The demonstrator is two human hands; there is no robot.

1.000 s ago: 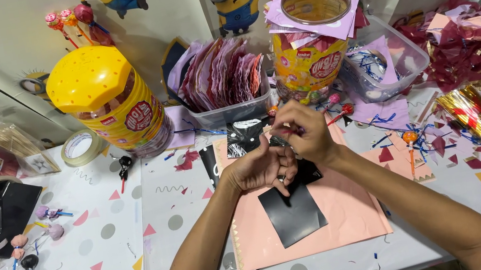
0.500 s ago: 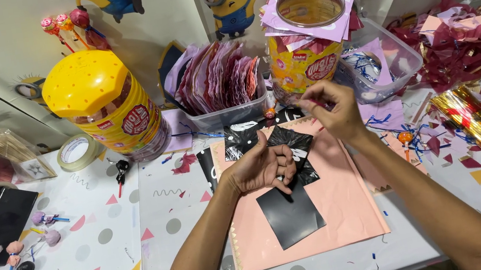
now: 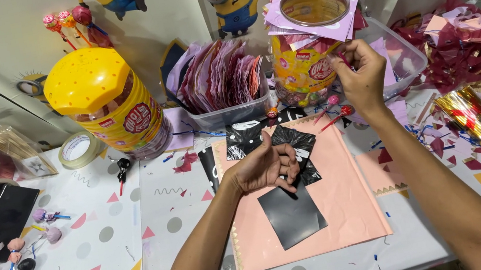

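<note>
L hand (image 3: 264, 168) rests on black wrapper sheets (image 3: 295, 145), fingers curled loosely, pressing the crumpled black foil onto the pink paper (image 3: 338, 203). R hand (image 3: 361, 71) raised at the open candy jar (image 3: 306, 57), fingers pinched; can't tell what, if anything, it grips. Flat black square (image 3: 293, 215) lies on pink paper just below L hand. Yellow-lid jar (image 3: 107, 106) stands well to the left.

The left hand (image 3: 266, 167) rests on crumpled black wrapping squares (image 3: 295, 145) lying on a pink paper sheet (image 3: 345, 202) on the table (image 3: 113, 269). The right hand (image 3: 361, 74) is raised at the open lollipop jar (image 3: 307, 64), fingers pinched beside its lilac paper (image 3: 326, 24).
</note>
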